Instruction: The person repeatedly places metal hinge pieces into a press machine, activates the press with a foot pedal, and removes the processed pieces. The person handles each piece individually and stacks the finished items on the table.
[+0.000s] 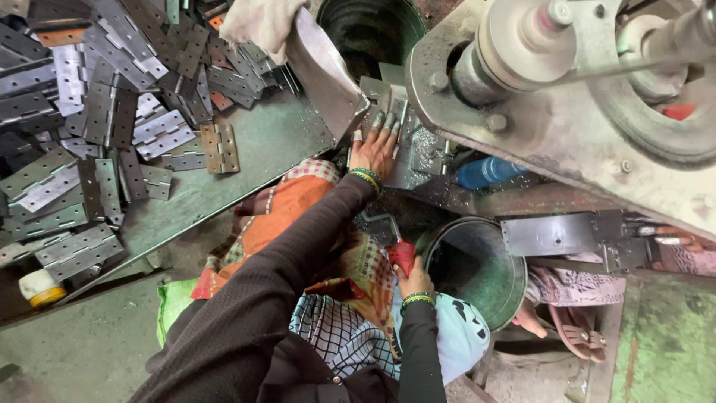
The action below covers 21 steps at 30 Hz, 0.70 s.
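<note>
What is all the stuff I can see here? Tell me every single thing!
Metal hinges: a big pile, too many to count, grey with a few rusty brown, on the bench top left.
Bench: one, grey-green metal, upper left.
Machine: one, grey, with round wheels, top right.
Buckets: two, dark green-grey, one at top centre, one lower middle.
Bottle: one, blue, under the machine.
Patterned cloth: orange and checked, over the lap.
Red cloth: one, by the lower bucket.
Another person's foot in a sandal: lower right.
Gloved hand of another person: top centre.
Left hand: flat on metal pieces by the machine.
Right hand: on the red cloth at the bucket rim.
</note>
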Each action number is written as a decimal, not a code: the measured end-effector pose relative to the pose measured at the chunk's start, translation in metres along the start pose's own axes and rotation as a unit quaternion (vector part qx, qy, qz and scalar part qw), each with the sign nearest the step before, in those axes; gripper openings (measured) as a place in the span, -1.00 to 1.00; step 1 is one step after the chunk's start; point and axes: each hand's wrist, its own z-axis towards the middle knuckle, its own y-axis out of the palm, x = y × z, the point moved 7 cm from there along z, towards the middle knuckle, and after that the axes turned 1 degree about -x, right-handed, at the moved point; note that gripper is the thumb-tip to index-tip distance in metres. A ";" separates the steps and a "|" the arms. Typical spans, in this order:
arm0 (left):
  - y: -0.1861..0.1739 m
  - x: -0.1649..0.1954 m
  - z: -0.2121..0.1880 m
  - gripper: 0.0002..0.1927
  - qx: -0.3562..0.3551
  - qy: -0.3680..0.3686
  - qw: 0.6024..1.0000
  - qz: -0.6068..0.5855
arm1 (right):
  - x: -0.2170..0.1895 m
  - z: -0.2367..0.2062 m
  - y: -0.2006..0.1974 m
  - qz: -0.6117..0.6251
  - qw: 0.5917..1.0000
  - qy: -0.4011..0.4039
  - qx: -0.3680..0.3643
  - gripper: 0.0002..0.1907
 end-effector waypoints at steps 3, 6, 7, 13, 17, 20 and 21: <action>-0.005 0.006 -0.002 -0.43 0.038 0.013 0.999 -0.008 | 0.004 0.008 -0.002 0.011 1.000 0.009 -0.028 -0.23; -0.002 0.004 -0.003 -0.44 0.009 -0.004 1.000 -0.004 | 0.004 0.016 -0.015 0.024 0.997 -0.007 -0.073 -0.07; 0.001 0.003 -0.003 -0.44 -0.014 -0.012 1.000 -0.010 | 0.001 0.015 -0.022 0.013 0.996 -0.008 -0.085 -0.14; 0.008 0.003 0.001 -0.46 -0.054 -0.002 0.998 0.028 | -0.006 -0.002 -0.063 -0.024 0.995 -0.011 -0.092 -0.32; 0.011 0.004 0.003 -0.41 -0.070 0.005 0.996 0.048 | -0.011 -0.007 -0.042 -0.013 0.999 -0.027 -0.042 -0.31; 0.006 0.005 0.005 -0.37 -0.031 0.018 0.999 0.028 | -0.010 -0.006 -0.019 -0.004 0.999 -0.032 0.015 -0.29; 0.005 0.006 0.005 -0.38 -0.027 0.025 0.999 0.037 | -0.009 -0.006 -0.015 -0.003 0.999 -0.036 0.033 -0.29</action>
